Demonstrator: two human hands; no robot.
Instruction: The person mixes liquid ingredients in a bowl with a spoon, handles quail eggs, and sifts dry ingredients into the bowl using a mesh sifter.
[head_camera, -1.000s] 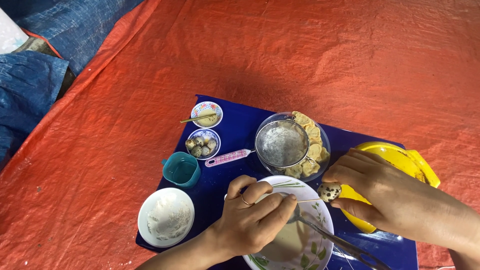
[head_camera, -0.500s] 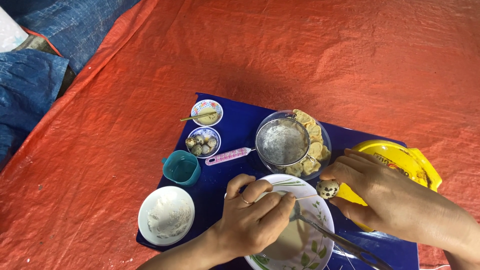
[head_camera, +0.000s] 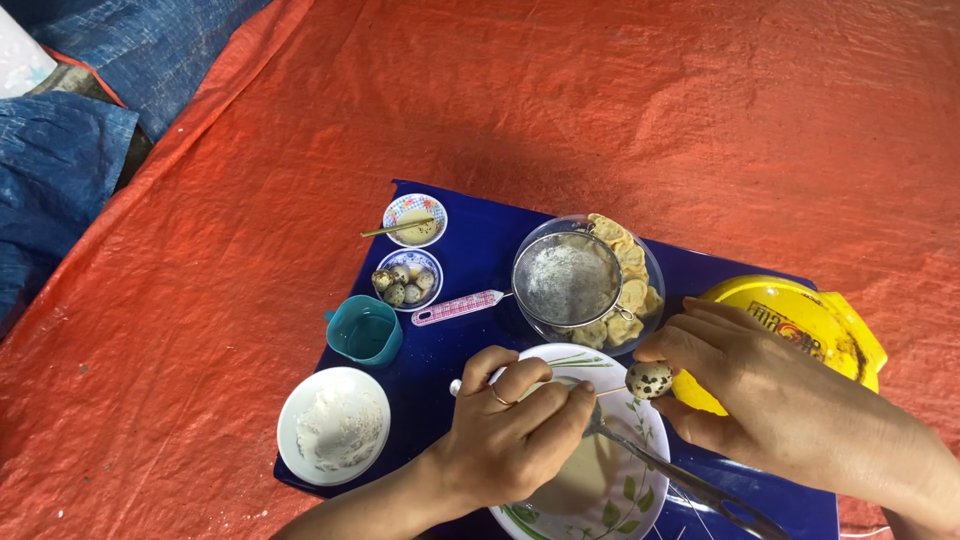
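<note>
- Blue tarpaulin (head_camera: 60, 150): upper left of the frame, lying under the orange tarpaulin (head_camera: 650, 110) that fills most of the view.
- White bowl of flour (head_camera: 334, 425): lower left of the blue mat (head_camera: 480, 225), still holding powder.
- Teal cup (head_camera: 365, 331): just above the flour bowl, standing upright.
- Small bowl of speckled eggs (head_camera: 406, 281): left of centre, several uncracked eggs left in it.
- Small patterned dish (head_camera: 414, 219): just above the egg bowl, a thin stick resting across it.
- Left hand (head_camera: 515, 430): bottom centre, closed around a metal utensil (head_camera: 680, 478) over the leaf-patterned bowl (head_camera: 620, 490); which utensil it is, I cannot tell.
- Leaf-patterned bowl: bottom centre, pale batter already in it.
- Sieve with pink handle (head_camera: 565, 280): centre, dusted with flour, resting on a glass bowl of pale pieces (head_camera: 632, 290).
- Speckled egg (head_camera: 649, 379): right of centre, over the patterned bowl's rim, shell apparently whole, so not yet cracked.
- Right hand (head_camera: 770, 400): lower right, fingertips pinched on the speckled egg.
- Yellow container (head_camera: 810, 320): right edge of the mat, partly behind the right hand.
</note>
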